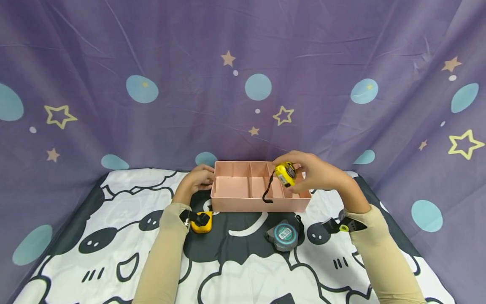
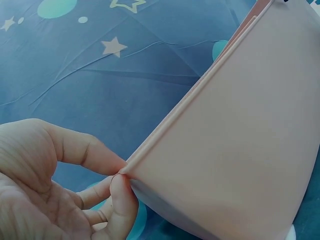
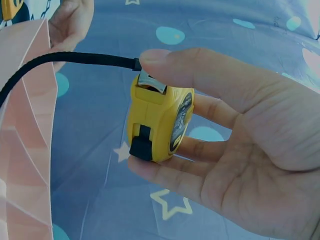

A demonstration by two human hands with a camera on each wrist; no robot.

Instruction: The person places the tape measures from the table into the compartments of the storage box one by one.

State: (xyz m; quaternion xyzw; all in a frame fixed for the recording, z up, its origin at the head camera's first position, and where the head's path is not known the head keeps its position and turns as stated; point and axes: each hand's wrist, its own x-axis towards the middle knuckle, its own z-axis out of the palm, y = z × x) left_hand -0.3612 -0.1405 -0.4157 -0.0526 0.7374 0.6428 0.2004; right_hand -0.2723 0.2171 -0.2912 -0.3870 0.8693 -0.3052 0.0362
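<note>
A yellow tape measure (image 1: 285, 174) with a black wrist strap is held by my right hand (image 1: 317, 172) above the right part of a pink divided box (image 1: 258, 205). In the right wrist view, the thumb and fingers grip the tape measure (image 3: 155, 120) by its edges, and its strap (image 3: 75, 56) trails off to the left. My left hand (image 1: 197, 179) pinches the box's left end at the rim; the left wrist view shows thumb and finger on the corner of the box (image 2: 225, 130).
In front of the box lie a yellow-orange tape measure (image 1: 201, 223), partly behind the left wrist strap, and a grey and teal tape measure (image 1: 284, 235). A patterned cloth (image 1: 250, 278) covers the table. Behind it hangs a purple curtain (image 1: 182, 118).
</note>
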